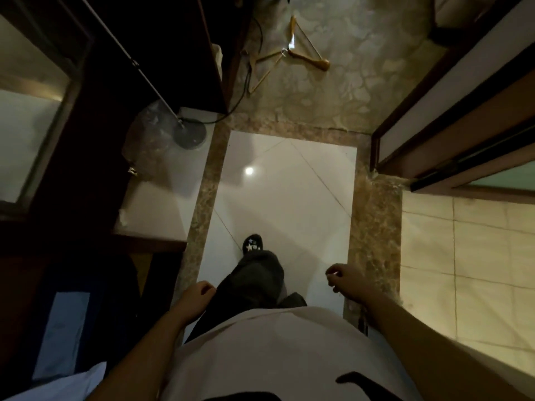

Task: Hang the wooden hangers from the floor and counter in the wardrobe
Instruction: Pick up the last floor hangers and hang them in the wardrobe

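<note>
Wooden hangers (309, 58), two with their hooks touching, lie on the patterned floor (347, 91) ahead, near the dark cabinet (185, 53). On the white table (162, 204) at the left sits a crumpled clear plastic bag (147, 140); its contents cannot be made out. The left hand (199, 293) and right hand (343, 280) hang loosely curled over pale tiles, holding nothing.

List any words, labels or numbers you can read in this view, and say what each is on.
None can be read.
The black slipper shows only star shapes, no letters.
The black marks on the white shirt are cut off at the frame edge; I cannot tell if they are lettering.
The wooden hangers show no label.
</note>
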Available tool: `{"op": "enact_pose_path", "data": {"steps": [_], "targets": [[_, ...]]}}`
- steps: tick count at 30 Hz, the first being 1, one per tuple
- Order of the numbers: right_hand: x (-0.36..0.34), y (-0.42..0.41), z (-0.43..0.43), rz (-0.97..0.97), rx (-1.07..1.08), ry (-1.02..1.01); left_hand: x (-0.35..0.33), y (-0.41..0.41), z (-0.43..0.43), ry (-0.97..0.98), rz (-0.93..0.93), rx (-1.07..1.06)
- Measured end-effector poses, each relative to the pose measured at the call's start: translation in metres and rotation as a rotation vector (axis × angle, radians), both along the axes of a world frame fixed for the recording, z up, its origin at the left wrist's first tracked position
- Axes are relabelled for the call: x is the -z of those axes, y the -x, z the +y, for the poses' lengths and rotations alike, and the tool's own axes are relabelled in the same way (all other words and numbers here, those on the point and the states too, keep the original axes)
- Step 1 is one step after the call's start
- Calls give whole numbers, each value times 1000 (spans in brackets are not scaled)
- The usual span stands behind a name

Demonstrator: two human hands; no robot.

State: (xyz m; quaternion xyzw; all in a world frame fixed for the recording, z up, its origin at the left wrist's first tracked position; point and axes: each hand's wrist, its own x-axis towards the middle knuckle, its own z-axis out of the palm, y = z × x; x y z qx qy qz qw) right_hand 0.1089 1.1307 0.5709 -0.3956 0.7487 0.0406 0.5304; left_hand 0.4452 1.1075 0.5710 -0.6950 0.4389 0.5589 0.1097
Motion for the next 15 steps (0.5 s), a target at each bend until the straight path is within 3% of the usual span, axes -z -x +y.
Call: {"op": "enact_pose_path", "data": {"steps": [5,9,15], "targets": [[-32,-43,-131,-27,-199,128,-12,-25,-102,57,-5,-3],[-60,-59,-215,-130,-74,292,-19,-30,-178,115,-21,27],[-54,-21,-284,-127,-19,241,-31,3,-256,80,55,-194]]}}
